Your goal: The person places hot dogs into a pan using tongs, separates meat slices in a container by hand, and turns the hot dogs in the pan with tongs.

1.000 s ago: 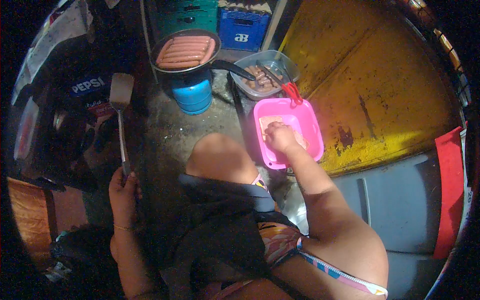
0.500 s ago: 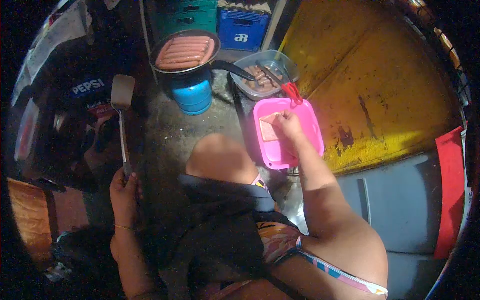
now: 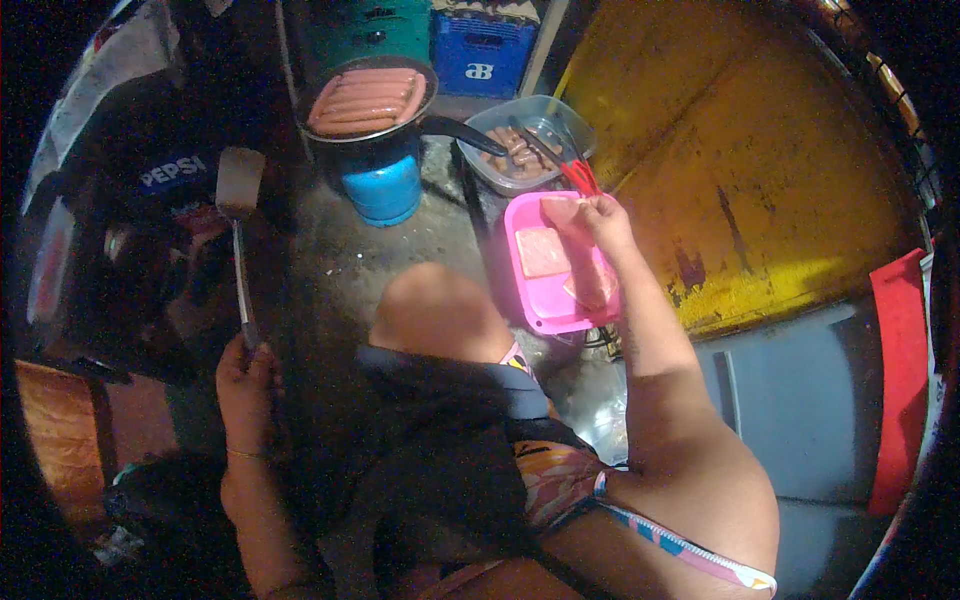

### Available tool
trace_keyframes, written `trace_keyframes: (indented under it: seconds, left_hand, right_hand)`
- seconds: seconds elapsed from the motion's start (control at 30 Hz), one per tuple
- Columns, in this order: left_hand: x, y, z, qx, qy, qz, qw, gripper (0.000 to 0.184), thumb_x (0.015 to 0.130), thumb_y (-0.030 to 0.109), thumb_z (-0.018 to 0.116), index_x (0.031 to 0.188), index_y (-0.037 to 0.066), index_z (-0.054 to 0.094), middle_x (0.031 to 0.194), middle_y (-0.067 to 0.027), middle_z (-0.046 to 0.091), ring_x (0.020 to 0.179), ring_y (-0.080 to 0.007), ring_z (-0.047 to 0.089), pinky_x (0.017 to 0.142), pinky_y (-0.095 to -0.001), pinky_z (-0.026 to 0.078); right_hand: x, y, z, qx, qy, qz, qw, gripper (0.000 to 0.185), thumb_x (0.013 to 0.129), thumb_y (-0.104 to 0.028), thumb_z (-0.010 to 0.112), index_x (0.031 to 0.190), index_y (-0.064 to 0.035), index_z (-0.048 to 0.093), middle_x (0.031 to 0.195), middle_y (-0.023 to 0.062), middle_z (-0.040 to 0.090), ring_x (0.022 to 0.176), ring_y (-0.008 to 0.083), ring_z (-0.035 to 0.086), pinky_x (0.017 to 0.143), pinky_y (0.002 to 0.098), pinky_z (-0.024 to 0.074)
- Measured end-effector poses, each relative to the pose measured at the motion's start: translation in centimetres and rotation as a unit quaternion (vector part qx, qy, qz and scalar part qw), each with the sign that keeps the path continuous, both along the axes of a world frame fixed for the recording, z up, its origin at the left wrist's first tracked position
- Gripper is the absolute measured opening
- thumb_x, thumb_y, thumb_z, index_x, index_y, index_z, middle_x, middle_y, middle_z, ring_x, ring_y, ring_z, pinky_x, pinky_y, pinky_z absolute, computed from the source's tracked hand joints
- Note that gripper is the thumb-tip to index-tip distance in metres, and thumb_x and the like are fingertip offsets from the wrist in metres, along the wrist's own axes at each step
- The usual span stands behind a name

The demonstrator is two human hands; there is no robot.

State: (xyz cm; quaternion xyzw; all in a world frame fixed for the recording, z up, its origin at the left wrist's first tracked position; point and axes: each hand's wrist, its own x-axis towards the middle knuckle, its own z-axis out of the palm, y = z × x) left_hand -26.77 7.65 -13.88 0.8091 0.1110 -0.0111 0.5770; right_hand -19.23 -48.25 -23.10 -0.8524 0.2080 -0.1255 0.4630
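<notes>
My left hand (image 3: 247, 375) is closed around the handle of a metal spatula (image 3: 240, 190), its blade pointing up. Above the pink tub (image 3: 545, 312), my right hand (image 3: 606, 222) pinches a thin pinkish slice (image 3: 565, 211) by its edge. Inside the tub lie a square slice (image 3: 543, 252) and another slice (image 3: 592, 290) at the lower right. Several long sausages (image 3: 368, 98) fill the black frying pan (image 3: 431, 88), which stands over a blue gas canister (image 3: 385, 190).
Behind the pink tub, a clear container (image 3: 512, 184) holds sausage pieces and red-handled tongs (image 3: 580, 177). A blue crate (image 3: 483, 50) and a green crate (image 3: 370, 32) stand at the back. A yellow panel (image 3: 740, 170) rises at the right.
My right hand has lifted a slice from the tub and moved up and to the right with it, uncovering the slices below. My left hand still holds the spatula.
</notes>
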Motion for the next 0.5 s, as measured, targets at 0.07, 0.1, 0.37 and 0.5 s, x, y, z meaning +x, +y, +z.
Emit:
trace_keyframes:
  seconds: [0.07,0.1,0.37,0.5]
  left_hand:
    - [0.2,0.1,-0.1,-0.01,0.018,-0.002,1.0,0.016,0.092,0.013,0.055,0.106,0.005,0.054,0.071,0.0024,0.053,0.055,-0.0056,0.047,0.045,-0.0211,0.041]
    - [0.3,0.1,-0.1,-0.014,0.026,-0.004,1.0,0.016,0.092,0.013,0.056,0.106,0.005,0.054,0.071,0.0023,0.053,0.055,-0.0056,0.047,0.045,-0.0212,0.041]
    - [0.4,-0.3,0.2,-0.016,0.031,-0.01,0.999,0.017,0.091,0.012,0.056,0.107,0.004,0.054,0.071,0.0014,0.053,0.054,-0.0061,0.047,0.045,-0.0215,0.04]
    - [0.5,-0.1,-0.3,0.003,0.011,-0.027,1.0,0.017,0.091,0.011,0.056,0.107,0.004,0.054,0.072,0.001,0.054,0.054,-0.0065,0.048,0.046,-0.0214,0.04]
  right_hand:
    - [-0.5,-2.0,-0.6,-0.001,-0.037,0.032,0.999,0.014,0.091,-0.015,0.057,0.091,-0.001,0.06,0.075,0.005,0.063,0.065,0.0126,0.058,0.063,0.0273,0.0481]
    - [-1.2,-2.3,-0.2,0.021,-0.025,0.029,0.999,0.013,0.09,-0.014,0.057,0.089,-0.0014,0.06,0.074,0.0044,0.062,0.063,0.0125,0.057,0.06,0.027,0.0475]
    - [-7.6,-2.8,0.9,-0.024,0.076,-0.049,0.996,0.02,0.085,-0.022,0.063,0.084,-0.0023,0.059,0.067,0.0101,0.059,0.062,0.0242,0.059,0.06,0.0357,0.0498]
    - [-8.2,0.3,1.2,-0.371,0.18,-0.097,0.906,0.034,0.078,-0.026,0.065,0.102,-0.0024,0.062,0.106,0.0208,0.061,0.101,0.0373,0.058,0.086,0.0454,0.0467]
